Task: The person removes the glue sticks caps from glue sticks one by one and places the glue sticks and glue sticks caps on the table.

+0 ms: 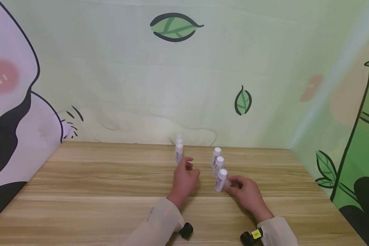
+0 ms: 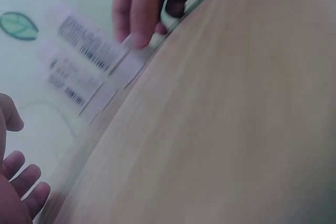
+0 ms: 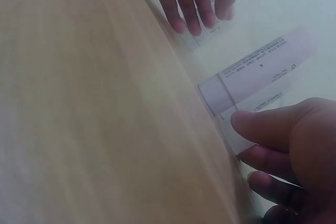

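A row of white bottles with white caps and printed labels stands upright on the wooden table: front bottle [image 1: 220, 180], middle bottle [image 1: 218, 167], back bottle [image 1: 216, 157]. Just right of the front bottle is my right hand [image 1: 247, 193], its thumb and fingers bent around a pale patch beside the base. Whether they grip anything is unclear; in the right wrist view, the thumb [image 3: 268, 128] overlaps a pale bottle base. My left hand [image 1: 184, 179] holds nothing, fingers loosely bent and apart, before another white bottle [image 1: 179, 152]. Faint white caps show behind that one.
The wood-grain table [image 1: 110, 177] ends at a pale green backdrop [image 1: 117, 68] printed with leaves and a panda. Dark devices sit on both wrists, the left device [image 1: 186, 230] and the right device [image 1: 249, 237].
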A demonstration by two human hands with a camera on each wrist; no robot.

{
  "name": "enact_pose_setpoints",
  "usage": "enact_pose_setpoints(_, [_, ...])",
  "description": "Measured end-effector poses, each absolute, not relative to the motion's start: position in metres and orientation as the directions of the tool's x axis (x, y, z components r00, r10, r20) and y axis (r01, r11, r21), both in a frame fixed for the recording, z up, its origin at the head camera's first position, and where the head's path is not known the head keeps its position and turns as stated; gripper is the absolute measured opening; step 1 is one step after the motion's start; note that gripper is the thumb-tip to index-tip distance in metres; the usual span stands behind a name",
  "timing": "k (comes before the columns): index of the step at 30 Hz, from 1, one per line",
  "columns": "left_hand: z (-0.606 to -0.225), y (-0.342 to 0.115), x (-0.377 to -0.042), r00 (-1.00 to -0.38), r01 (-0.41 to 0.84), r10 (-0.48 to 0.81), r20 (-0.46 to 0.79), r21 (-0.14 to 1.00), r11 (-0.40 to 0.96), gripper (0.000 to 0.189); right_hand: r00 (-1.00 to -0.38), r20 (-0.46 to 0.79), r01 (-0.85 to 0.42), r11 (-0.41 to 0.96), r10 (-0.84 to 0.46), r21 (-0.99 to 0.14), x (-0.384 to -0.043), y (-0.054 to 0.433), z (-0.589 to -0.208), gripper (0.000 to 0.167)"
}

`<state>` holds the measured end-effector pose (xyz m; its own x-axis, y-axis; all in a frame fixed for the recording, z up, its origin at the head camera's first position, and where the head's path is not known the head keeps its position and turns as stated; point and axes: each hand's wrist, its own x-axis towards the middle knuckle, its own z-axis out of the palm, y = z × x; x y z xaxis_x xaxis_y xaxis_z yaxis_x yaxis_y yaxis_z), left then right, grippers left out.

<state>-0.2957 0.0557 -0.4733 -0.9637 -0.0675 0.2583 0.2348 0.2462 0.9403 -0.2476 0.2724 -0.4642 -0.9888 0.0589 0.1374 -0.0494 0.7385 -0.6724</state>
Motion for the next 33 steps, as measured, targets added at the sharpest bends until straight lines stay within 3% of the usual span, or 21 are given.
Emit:
enact_pose_setpoints(16, [-0.477,0.026,-0.322,-0.926,0.224,-0.271,0.262,0.961,0.163,0.033,-0.989,0.128,-0.028,0.744,0.078,-0.668,-0.248,0.273,-0.464,0.035])
enact_pose_setpoints(25, [-0.478,0.020,-0.330,-0.932,0.174,-0.293,0.215,0.972,0.160,0.039,-0.990,0.116,-0.020,0.747,0.076,-0.664,-0.248,0.273,-0.463,0.035])
enact_pose_setpoints(33, [-0.475,0.019,-0.335,-0.925,0.201,-0.285,0.252,0.959,0.198,0.038,-0.990,0.116,-0.018,0.741,0.081,-0.671,-0.248,0.273,-0.465,0.037])
